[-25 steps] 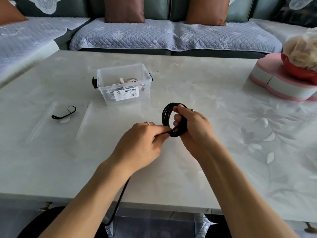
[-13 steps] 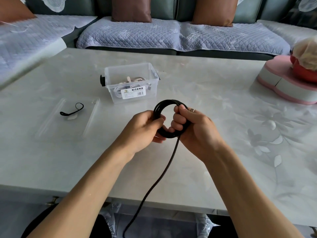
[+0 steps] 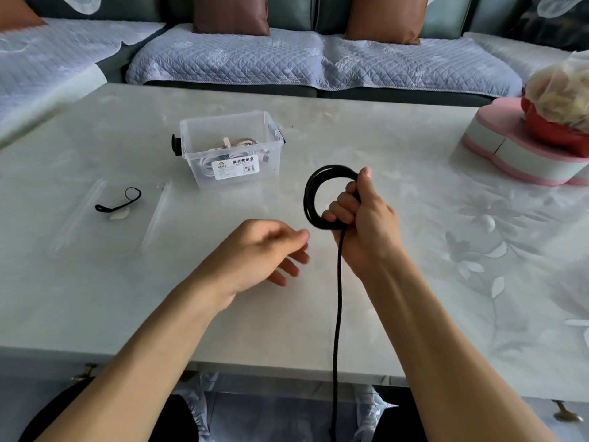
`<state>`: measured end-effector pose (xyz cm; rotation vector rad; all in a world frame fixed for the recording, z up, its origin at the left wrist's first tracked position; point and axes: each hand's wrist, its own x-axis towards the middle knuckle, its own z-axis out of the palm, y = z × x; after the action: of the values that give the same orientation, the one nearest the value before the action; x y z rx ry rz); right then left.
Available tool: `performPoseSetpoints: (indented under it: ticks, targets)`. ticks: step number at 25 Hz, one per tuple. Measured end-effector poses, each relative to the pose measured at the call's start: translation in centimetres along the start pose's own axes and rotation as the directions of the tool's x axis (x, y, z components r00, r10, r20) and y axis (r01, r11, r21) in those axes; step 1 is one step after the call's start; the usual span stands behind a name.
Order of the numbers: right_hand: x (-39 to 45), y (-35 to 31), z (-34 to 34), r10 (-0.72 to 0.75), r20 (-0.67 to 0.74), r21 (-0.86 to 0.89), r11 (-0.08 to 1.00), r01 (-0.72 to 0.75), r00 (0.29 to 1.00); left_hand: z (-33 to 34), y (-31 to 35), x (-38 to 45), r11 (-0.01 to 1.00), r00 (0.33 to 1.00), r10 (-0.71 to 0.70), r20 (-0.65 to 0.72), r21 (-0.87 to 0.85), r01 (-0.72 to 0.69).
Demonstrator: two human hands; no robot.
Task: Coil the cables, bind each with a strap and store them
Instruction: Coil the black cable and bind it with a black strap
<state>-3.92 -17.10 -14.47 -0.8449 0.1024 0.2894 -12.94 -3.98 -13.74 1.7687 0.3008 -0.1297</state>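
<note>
Released from the coil it gripped a moment ago, the left hand (image 3: 264,250) hovers slack-fingered over the pale marble-patterned table (image 3: 414,298), nearer the viewer than the clear plastic storage box (image 3: 231,148). Right hand (image 3: 363,218) grasps the black coiled cable (image 3: 314,193), right of that box; a small black strap (image 3: 119,202) lies left.

Black cable (image 3: 314,199) — coiled, tail hanging

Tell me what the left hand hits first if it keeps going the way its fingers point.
Likely the black cable hanging from the coil that the right hand grips. The left hand is open, fingers aimed right; depth between them is unclear.
</note>
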Motion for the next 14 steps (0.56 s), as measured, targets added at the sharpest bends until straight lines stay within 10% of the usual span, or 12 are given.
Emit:
performPoseSetpoints:
  ticks: [5,14]
  targets:
    - [0.4,-0.3,-0.1,-0.097,-0.102,0.062,0.993,0.104,0.99,1.4,0.1,-1.0,0.981,0.968,-0.025,0.25,0.192,-0.025]
    - [1.0,-1.1,-1.0,-0.124,-0.129,0.063,0.989,0.133,0.984,1.6,-0.2,-0.6,0.979,0.98,-0.01,0.198,0.199,-0.031]
